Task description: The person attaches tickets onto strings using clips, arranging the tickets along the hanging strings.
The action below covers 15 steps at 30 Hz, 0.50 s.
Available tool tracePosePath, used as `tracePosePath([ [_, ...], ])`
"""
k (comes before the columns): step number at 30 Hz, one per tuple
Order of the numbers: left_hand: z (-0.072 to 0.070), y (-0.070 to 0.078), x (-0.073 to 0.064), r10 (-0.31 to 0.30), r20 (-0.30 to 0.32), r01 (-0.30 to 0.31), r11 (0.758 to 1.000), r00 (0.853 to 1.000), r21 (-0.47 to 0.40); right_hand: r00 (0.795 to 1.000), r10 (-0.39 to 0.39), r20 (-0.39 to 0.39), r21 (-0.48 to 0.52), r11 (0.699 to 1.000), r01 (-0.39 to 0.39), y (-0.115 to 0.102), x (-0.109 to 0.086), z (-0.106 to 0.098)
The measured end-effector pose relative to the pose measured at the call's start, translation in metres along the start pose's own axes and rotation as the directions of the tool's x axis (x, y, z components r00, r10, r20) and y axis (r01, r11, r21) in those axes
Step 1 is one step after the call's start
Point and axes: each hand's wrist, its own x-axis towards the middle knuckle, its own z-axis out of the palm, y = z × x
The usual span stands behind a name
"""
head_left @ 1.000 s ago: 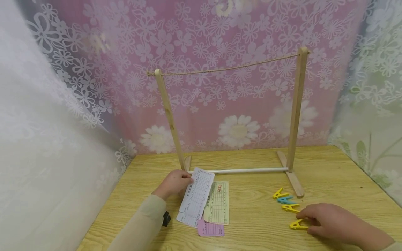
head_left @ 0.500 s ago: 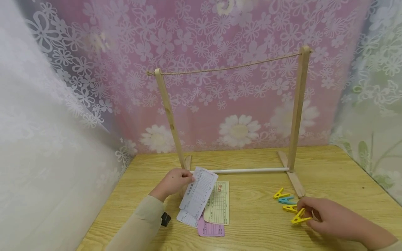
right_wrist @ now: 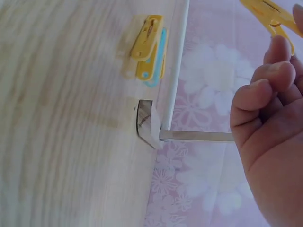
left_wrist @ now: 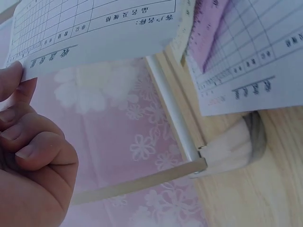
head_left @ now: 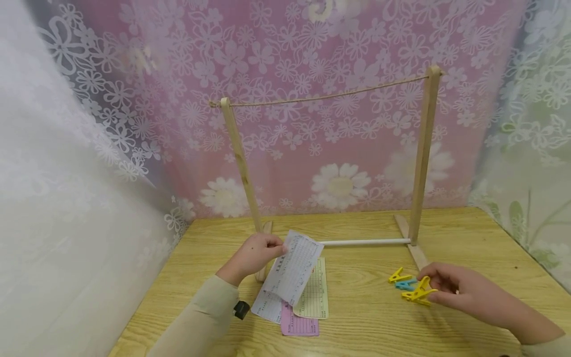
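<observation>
My left hand (head_left: 253,254) pinches a white printed form slip (head_left: 295,265) by its upper left edge, tilted above the other slips. In the left wrist view, the thumb and index finger grip that slip's corner. Beneath it on the table lie another white slip (head_left: 267,307), a pale yellow slip (head_left: 318,295) and a pink slip (head_left: 300,325), partly covered. My right hand (head_left: 470,297) holds a yellow clothespin (right_wrist: 270,13) by its handle end, off the table. Behind it rest a blue clothespin (head_left: 403,285) and two yellow clothespins (right_wrist: 147,40).
A wooden stand rises at the back, with a left post (head_left: 241,166), a right post (head_left: 424,158) and a twine line (head_left: 330,95) strung between their tops. A white rod (head_left: 366,242) joins the posts low down. Floral curtains (head_left: 285,148) enclose the wood-grain table (head_left: 357,327).
My right hand has taken hold of the yellow clothespin nearest me, lifted it and moved it slightly away from me. My left hand has shifted right and up with the white slip.
</observation>
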Motion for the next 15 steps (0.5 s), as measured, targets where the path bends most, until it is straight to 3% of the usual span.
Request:
tracePosePath([
  [6, -0.003, 0.014, 0.001, 0.025, -0.033, -0.027, 0.998, 0.999, -0.056, 0.998, 0.026, -0.057, -0.043, 0.999, -0.029, -0.008, 0.005, -0.005],
  [15, -0.004, 0.037, 0.005, 0.014, -0.125, -0.027, 0.994, 0.992, -0.105, 0.992, 0.006, -0.128, -0.083, 0.996, -0.017, -0.023, 0.015, -0.012],
])
